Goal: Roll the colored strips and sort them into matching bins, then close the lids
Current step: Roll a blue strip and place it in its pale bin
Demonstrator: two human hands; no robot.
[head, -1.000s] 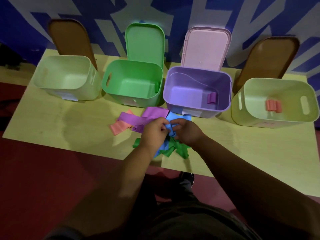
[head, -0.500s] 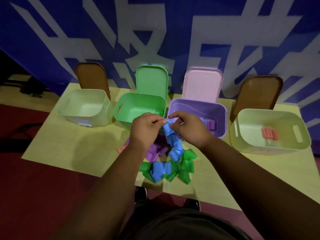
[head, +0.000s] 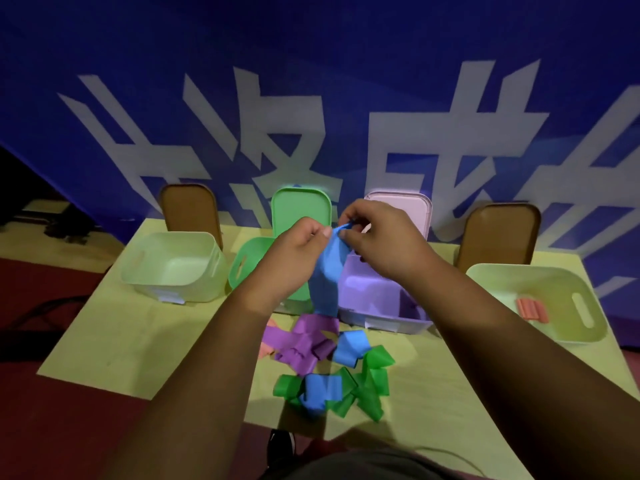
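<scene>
A person works over a yellow-green tabletop (head: 138, 341), seen from above along both bare forearms. The left hand (head: 298, 247) and right hand (head: 384, 244) are raised close together above the middle of the tabletop. Each pinches the top end of a blue strip (head: 327, 282) between thumb and curled fingers. The strip hangs straight down from them in front of the bins, and whether its lower end touches the pile (head: 329, 362) cannot be told. Held high like this, it hangs flat and clear of the tangle, which looks like the start of rolling it from the top end. It looks thin, smooth and floppy, like soft foam sheet. The pile lies near the middle of the front edge and holds loose purple, blue and green strips and a bit of pink, curled and overlapping. Four plastic bins with rounded corners stand in a row along the back edge, each lid tipped up behind so the mouth is free. They are the pale left bin (head: 173, 268) with a brown left lid (head: 190, 209), the green bin (head: 249, 265) with a green lid (head: 299, 209), the purple bin (head: 377, 306) with a pink lid (head: 408, 209), and the pale right bin (head: 554, 306) with a brown right lid (head: 498, 233). A ribbed pink roll (head: 531, 308) lies in the right bin. No bin is plainly blue, so the strip's bin cannot be told.
</scene>
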